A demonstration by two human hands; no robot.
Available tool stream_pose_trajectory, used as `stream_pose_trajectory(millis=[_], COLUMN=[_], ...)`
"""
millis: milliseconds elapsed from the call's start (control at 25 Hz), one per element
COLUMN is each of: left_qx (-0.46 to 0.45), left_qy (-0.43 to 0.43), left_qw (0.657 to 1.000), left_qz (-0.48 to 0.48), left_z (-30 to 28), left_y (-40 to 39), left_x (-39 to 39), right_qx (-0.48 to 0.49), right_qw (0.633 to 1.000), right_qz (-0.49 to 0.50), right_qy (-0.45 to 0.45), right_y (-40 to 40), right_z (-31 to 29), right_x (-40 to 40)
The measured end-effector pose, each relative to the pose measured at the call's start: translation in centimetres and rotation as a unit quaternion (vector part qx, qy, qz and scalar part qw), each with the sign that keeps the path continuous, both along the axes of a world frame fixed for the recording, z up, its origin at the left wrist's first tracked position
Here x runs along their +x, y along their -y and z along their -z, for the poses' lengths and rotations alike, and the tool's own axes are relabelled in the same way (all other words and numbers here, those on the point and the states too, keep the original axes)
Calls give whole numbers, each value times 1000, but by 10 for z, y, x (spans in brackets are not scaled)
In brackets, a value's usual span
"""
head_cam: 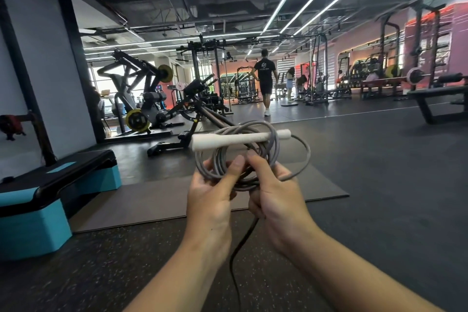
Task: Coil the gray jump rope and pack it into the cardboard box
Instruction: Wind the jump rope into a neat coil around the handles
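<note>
The gray jump rope (276,149) is wound into several loops held up in front of me. Its white handle (240,139) lies crosswise over the top of the coil. My left hand (212,197) pinches the loops from the left, thumb on the front. My right hand (273,195) grips the coil's lower right side. One gray strand bows out to the right and returns to my right hand. A dark strand (240,248) hangs down from between my hands toward the floor. No cardboard box is in view.
A teal and black step platform (50,200) stands at the left. A dark mat (164,200) lies on the speckled gym floor under my hands. Weight machines (141,99) and racks fill the background, where a person (266,78) walks away.
</note>
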State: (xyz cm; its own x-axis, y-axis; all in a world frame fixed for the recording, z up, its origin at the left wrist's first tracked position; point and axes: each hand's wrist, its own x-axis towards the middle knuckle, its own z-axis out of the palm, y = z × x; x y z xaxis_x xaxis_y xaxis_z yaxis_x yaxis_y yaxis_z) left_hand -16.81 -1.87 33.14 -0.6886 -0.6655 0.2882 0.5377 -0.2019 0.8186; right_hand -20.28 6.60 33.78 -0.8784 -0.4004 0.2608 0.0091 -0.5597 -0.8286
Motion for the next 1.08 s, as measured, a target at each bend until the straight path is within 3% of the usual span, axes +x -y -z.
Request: stream_pose_trajectory(millis=[80, 120, 160, 200, 240, 280, 320, 360, 400, 440, 560, 680, 760, 840, 960, 1080], left_qx=[-34, -111, -239, -402, -571, -707, -795, -841, -864, -871, -815, -788, -763, -718, -527, -230], left_qy=[85, 137, 169, 165, 145, 132, 136, 151, 170, 186, 253, 292, 297, 308, 302, 193], left_qw=[995, 980, 940, 866, 750, 614, 498, 430, 400, 401, 516, 541, 568, 612, 758, 914], left_qz=[-34, -96, -176, -249, -300, -326, -319, -291, -255, -213, -68, 39, 86, 122, 237, 273], left_z=[1, -2, -8, -14, -22, -33, -43, -50, -54, -57, -68, -70, -65, -62, -60, -56], left_y=[10, 15, 20, 25, 27, 27, 23, 17, 12, 10, 22, 32, 32, 36, 41, 34], left_x=[9, 18, 28, 37, 43, 44, 42, 35, 25, 16, 1, 0, 6, 13, 26, 28], right_qx=[77, 144, 222, 302, 376, 438, 485, 520, 542, 552, 540, 531, 512, 477, 410, 313], right_qw=[993, 979, 952, 911, 859, 803, 748, 703, 671, 652, 651, 665, 692, 749, 840, 911], right_qz=[11, 23, 33, 34, 29, 24, 21, 24, 30, 37, 23, -36, -66, -76, -113, -147], right_qy=[-87, -142, -208, -278, -345, -405, -452, -484, -505, -519, -532, -524, -505, -453, -337, -226], right_y=[-9, -15, -22, -28, -33, -37, -39, -39, -38, -38, -42, -50, -56, -64, -78, -82], right_z=[-7, -11, -16, -20, -25, -29, -32, -35, -38, -40, -44, -45, -45, -45, -37, -14], right_x=[-10, -17, -27, -36, -44, -49, -51, -51, -50, -50, -55, -60, -61, -66, -79, -89])
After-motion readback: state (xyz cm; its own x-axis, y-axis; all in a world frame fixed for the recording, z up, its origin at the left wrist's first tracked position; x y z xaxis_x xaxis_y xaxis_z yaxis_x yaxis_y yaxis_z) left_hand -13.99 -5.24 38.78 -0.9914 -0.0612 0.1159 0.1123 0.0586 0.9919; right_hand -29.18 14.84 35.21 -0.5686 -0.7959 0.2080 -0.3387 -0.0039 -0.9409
